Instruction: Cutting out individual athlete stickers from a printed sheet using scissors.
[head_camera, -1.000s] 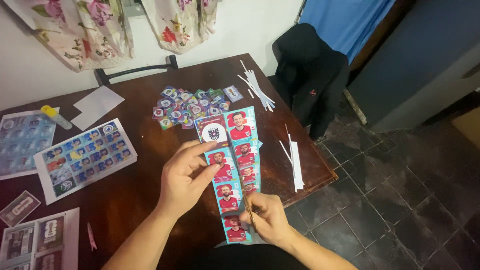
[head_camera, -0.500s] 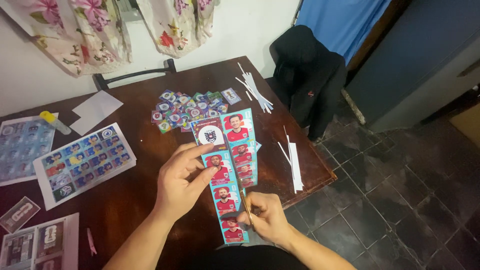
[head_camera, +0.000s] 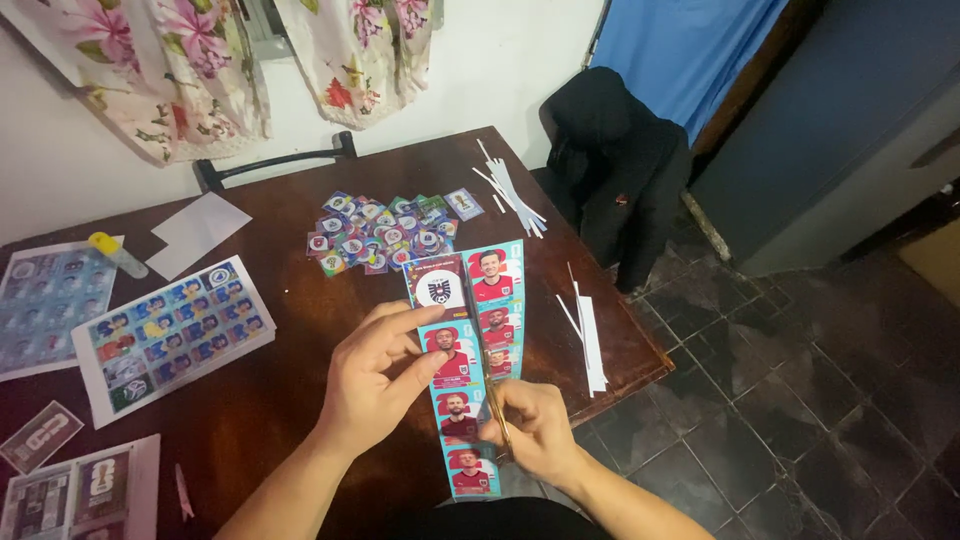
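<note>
The left hand (head_camera: 375, 375) is pinching the left edge of a glossy sticker sheet (head_camera: 462, 350), thumb and curled fingers closed on the thin paper and holding it above the near edge of the table (head_camera: 290, 400). The sheet is a long rectangle, two columns of small portrait stickers in red and turquoise, with a dark crest sticker at the top left; it is running from near the person's body out toward the middle of the table. The right hand (head_camera: 530, 430) is wrapped shut around the handles of scissors (head_camera: 490, 385), whose slim metal blades are lying along the seam between the two columns, partway up the sheet. The table is dark, polished wood, reflecting light in patches. Beyond the sheet's far end, a loose pile (head_camera: 385, 232) of small cut stickers is lying spread out, square and colourful. Narrow white paper strips (head_camera: 588, 335) are lying near the right edge, just beside the sheet, and more strips (head_camera: 510, 190) are resting at the far corner. On the left a full printed sheet (head_camera: 170, 335) of tiny stickers is lying flat, with a blank white paper (head_camera: 195, 230) beyond it. A black garment (head_camera: 610, 160), soft and matte, is draped over a chair past the table.
</note>
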